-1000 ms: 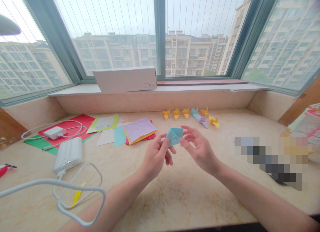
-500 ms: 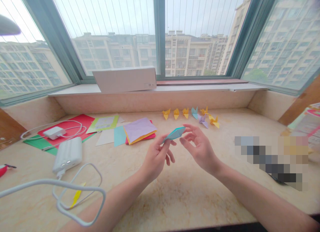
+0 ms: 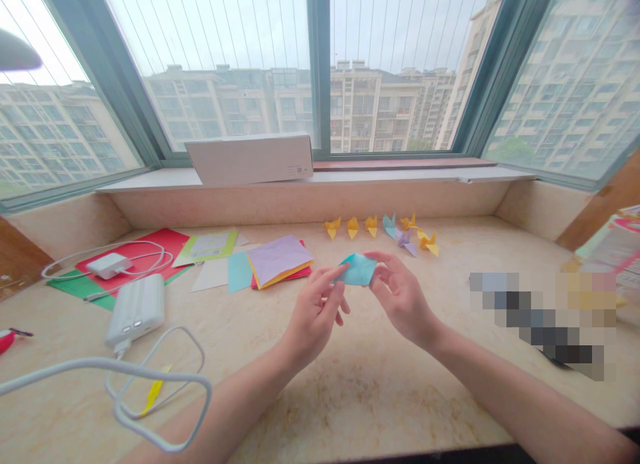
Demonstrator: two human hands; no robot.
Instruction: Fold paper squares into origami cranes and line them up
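A folded teal paper piece (image 3: 358, 270) is held in the air above the marble ledge (image 3: 360, 384), between both hands. My left hand (image 3: 315, 314) pinches its left corner with thumb and forefinger. My right hand (image 3: 400, 296) grips its right side, fingers curled round the edge. Behind the hands a row of several small folded paper cranes (image 3: 383, 231), mostly yellow with one teal and one lilac, stands near the wall.
A stack of coloured paper sheets (image 3: 273, 261) lies left of the hands. Further left are a white power bank (image 3: 136, 309) with a looping cable (image 3: 150, 384), and a charger (image 3: 109, 265) on red paper. A white box (image 3: 250, 159) sits on the windowsill.
The teal piece was turned edge-on half a second ago; now it faces up flatter again, and my right hand has closed on its right side.
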